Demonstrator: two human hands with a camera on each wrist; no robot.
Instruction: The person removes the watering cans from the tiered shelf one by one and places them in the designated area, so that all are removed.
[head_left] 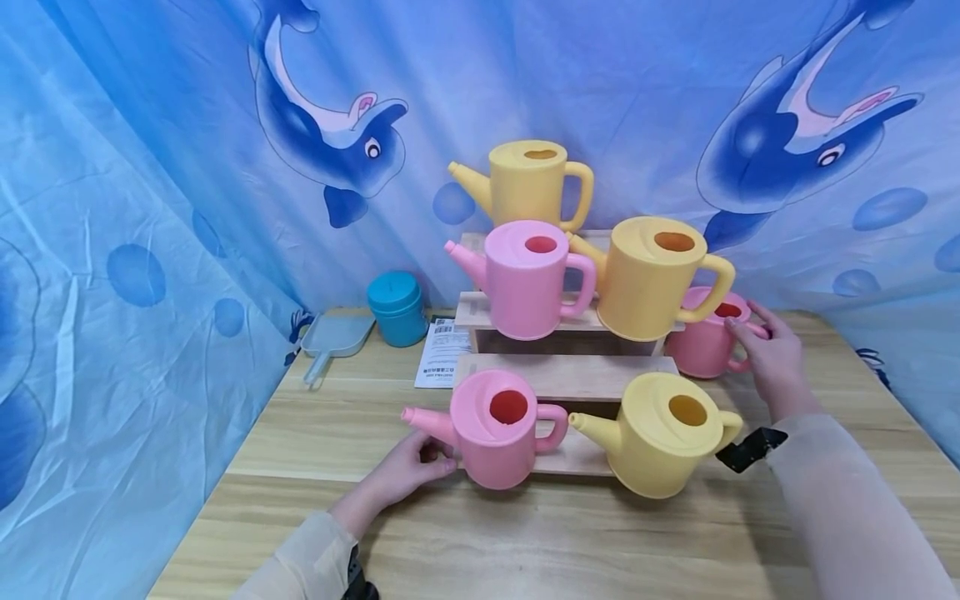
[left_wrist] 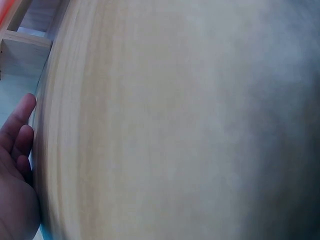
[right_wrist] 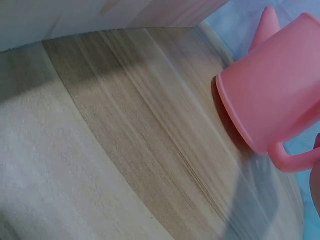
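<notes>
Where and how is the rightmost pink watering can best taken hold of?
Probably by the handle, coming from the right: this slim loop faces right, where the right hand is, whereas the pink watering can has a broad body whose left side sits near the wooden stand.

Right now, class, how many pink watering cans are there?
3: one pink can higher on the stand, another low at its front, a third at the right hand. More may be hidden.
</notes>
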